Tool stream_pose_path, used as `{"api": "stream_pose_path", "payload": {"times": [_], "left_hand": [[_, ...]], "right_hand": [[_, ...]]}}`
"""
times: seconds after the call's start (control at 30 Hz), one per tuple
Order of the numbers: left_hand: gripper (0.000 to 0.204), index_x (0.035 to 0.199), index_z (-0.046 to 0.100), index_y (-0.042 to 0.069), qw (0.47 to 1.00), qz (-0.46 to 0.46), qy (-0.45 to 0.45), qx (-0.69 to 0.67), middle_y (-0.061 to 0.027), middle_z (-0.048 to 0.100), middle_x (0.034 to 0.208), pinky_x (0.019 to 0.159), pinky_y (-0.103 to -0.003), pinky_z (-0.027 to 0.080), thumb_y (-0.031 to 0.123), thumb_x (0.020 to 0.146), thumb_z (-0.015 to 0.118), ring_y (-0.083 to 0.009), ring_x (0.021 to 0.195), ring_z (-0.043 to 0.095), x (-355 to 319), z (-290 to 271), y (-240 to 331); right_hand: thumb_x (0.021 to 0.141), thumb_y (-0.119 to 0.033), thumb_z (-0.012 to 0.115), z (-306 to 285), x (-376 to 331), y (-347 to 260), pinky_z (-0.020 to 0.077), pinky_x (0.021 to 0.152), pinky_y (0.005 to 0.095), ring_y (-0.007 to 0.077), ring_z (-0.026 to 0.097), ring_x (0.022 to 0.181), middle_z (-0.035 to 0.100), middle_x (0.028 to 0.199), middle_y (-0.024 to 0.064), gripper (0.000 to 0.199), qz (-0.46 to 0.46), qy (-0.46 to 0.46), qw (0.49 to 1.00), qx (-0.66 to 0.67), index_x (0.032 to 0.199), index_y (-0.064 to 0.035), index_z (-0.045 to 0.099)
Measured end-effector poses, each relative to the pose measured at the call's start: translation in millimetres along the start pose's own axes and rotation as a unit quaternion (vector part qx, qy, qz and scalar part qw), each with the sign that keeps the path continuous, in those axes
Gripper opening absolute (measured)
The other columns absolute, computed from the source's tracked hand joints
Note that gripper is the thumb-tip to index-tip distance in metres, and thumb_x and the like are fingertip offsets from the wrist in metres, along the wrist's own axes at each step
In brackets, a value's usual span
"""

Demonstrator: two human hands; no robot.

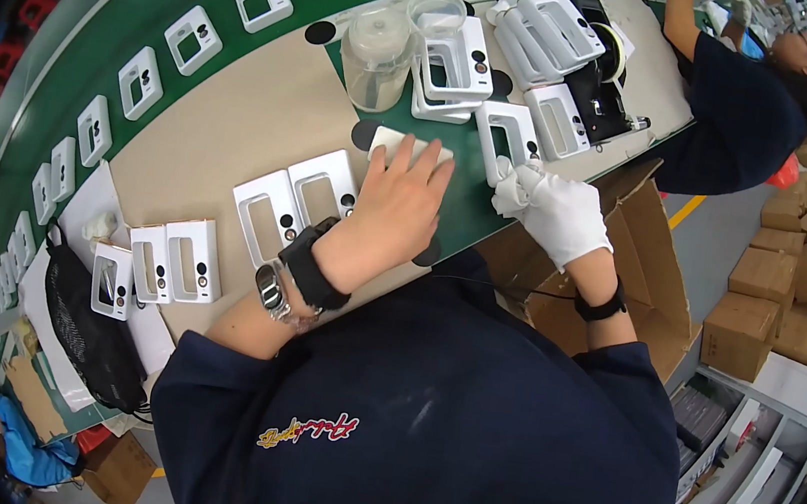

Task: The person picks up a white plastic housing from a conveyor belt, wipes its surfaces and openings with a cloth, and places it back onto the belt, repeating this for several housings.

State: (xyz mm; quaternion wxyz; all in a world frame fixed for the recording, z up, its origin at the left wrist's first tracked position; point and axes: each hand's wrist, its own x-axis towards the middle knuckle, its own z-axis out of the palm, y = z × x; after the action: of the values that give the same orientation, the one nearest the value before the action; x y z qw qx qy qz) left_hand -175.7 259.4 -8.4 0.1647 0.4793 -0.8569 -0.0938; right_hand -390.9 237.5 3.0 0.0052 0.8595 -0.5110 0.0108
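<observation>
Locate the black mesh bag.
In the head view, the black mesh bag lies at lower left, beside three white frames, well left of the person's left hand.

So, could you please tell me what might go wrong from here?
The white frame at the gloved right hand lies close to the near edge of the table, so a knock might send it over.

The bare left hand rests on a pale block, and its fingers could leave smudges there.

The clear jar stands close beside a stack of white frames, so a nudge to one could perhaps disturb the other.
</observation>
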Motion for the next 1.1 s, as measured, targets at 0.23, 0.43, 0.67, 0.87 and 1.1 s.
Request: {"api": "stream_pose_path", "payload": {"times": [0.23, 0.43, 0.67, 0.87, 1.1], "left_hand": [[0.035, 0.096, 0.050, 0.000, 0.995, 0.079, -0.052, -0.030, -0.0148, 0.047, 0.100, 0.087, -0.040, 0.034, 0.002, 0.062, 0.058, -0.0337, 0.103, 0.040, -8.6, 1.8, -6.8], [0.030, 0.093, 0.051, 0.002, 0.988, 0.039, -0.066, -0.136, -0.0132, 0.049, 0.099, 0.085, -0.038, 0.037, 0.005, 0.064, 0.061, -0.0304, 0.101, 0.044, -6.2, -25.7, -5.5], [0.029, 0.095, 0.053, 0.005, 0.974, -0.104, 0.047, -0.195, -0.0105, 0.056, 0.095, 0.078, -0.035, 0.041, 0.010, 0.067, 0.060, -0.0249, 0.091, 0.052, -3.8, -108.7, -61.9], [0.028, 0.098, 0.054, 0.007, 0.966, -0.178, -0.007, -0.186, -0.0048, 0.057, 0.096, 0.075, -0.030, 0.042, 0.012, 0.070, 0.059, -0.0156, 0.090, 0.054, -7.3, -128.3, -80.4], [0.031, 0.093, 0.056, 0.002, 0.964, -0.249, 0.083, 0.042, -0.0142, 0.059, 0.078, 0.068, -0.030, 0.045, 0.024, 0.072, 0.056, -0.0248, 0.076, 0.058, 14.3, -157.6, -203.3]], "right_hand": [[0.069, -0.012, 0.050, -11.2, -19.0, 0.7, 0.0433, 0.045, 0.0350, 0.0243, 0.056, 0.050, 0.053, 0.055, 0.0093, 0.005, -0.029, -0.036, 0.999, -0.015, 0.074, -0.0093, 0.049], [0.069, -0.014, 0.053, 6.6, -5.9, -12.3, 0.0425, 0.043, 0.0335, 0.0234, 0.055, 0.050, 0.052, 0.059, 0.0067, 0.008, -0.063, -0.084, 0.995, -0.003, 0.075, -0.0118, 0.049], [0.070, -0.017, 0.054, 10.8, 10.2, -11.8, 0.0423, 0.043, 0.0346, 0.0245, 0.055, 0.051, 0.052, 0.057, 0.0084, 0.009, -0.044, -0.061, 0.997, -0.013, 0.075, -0.0113, 0.050], [0.073, -0.020, 0.052, 12.1, 26.4, -14.2, 0.0433, 0.045, 0.0346, 0.0251, 0.055, 0.052, 0.054, 0.060, 0.0092, 0.011, -0.069, -0.016, 0.997, 0.009, 0.082, -0.0150, 0.053], [0.076, -0.021, 0.052, -25.5, 20.4, -52.1, 0.0464, 0.057, 0.0295, 0.0221, 0.058, 0.058, 0.059, 0.069, 0.0096, 0.023, -0.090, 0.043, 0.970, 0.221, 0.097, -0.0113, 0.056]]}}
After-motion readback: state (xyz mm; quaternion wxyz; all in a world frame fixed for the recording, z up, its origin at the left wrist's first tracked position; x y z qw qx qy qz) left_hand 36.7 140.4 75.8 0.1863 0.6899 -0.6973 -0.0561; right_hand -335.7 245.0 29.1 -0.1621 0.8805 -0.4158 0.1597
